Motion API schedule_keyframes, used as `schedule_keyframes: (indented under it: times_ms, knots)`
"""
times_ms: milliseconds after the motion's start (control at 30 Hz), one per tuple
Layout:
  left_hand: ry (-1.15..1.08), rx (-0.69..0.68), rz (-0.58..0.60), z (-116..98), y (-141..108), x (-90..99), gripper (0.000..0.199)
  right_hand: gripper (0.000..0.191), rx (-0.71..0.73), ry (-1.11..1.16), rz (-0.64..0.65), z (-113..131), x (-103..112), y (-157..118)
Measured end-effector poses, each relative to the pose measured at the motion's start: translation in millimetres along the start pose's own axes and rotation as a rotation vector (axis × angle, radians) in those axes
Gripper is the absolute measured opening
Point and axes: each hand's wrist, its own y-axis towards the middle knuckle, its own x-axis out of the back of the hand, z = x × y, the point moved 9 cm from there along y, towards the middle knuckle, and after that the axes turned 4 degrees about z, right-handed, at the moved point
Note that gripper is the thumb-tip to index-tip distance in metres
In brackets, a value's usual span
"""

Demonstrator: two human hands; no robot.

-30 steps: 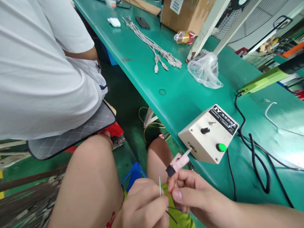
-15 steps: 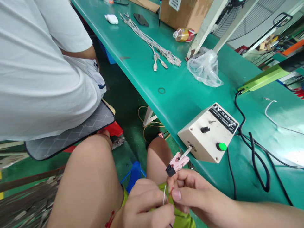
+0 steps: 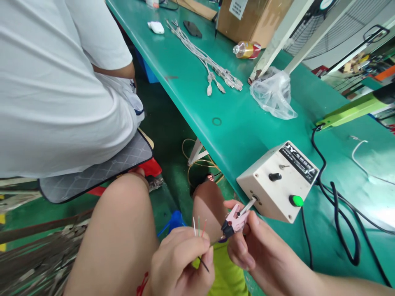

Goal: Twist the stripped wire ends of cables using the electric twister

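Pinched in my left hand [image 3: 183, 259] are thin wires [image 3: 199, 228]; white, green and red ends stick up above the fingers, and a dark end points down to the right. My right hand [image 3: 247, 242] holds the pink clip [image 3: 237, 221] between thumb and fingers. The clip has black tips and sits on a metal shaft [image 3: 249, 204] coming out of a beige box [image 3: 277, 181] with a black knob and a green button. A thin dark strand runs from my left fingers toward the clip's black tips; whether the clip grips it is unclear.
On the green table [image 3: 191, 98] lie grey USB cables [image 3: 206, 57], a plastic bag [image 3: 273, 92], a bottle [image 3: 247, 49], a phone [image 3: 192, 29] and a white case [image 3: 156, 27]. Black cords [image 3: 339, 213] lie right of the box. A person in a white shirt [image 3: 61, 94] sits at left.
My right hand has moved from the wires up to the pink clip and closed round it. My left hand has shifted slightly left, and the coloured wire ends now stand spread above its fingers.
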Motion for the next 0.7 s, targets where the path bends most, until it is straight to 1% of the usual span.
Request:
schedule_keyframes:
  times_ms: [167,367,533,600,700]
  knots:
    - [0.030,0.009,0.002,2,0,-3.7,0.032,0.041,0.007,0.030,-0.041,-2,6,2]
    - [-0.005,0.009,-0.007,2,5,-7.3,0.033,0.041,0.000,0.024,-0.018,0,2,1]
    - [-0.018,0.059,0.056,5,5,-13.7,0.031,0.039,0.008,0.039,-0.015,0,3,2]
    - [-0.026,0.048,0.065,5,5,-15.1,0.030,0.040,0.011,0.025,-0.008,0,3,2]
    - [-0.024,0.037,0.064,4,5,-15.3,0.028,0.050,-0.020,0.005,-0.010,-1,6,-1]
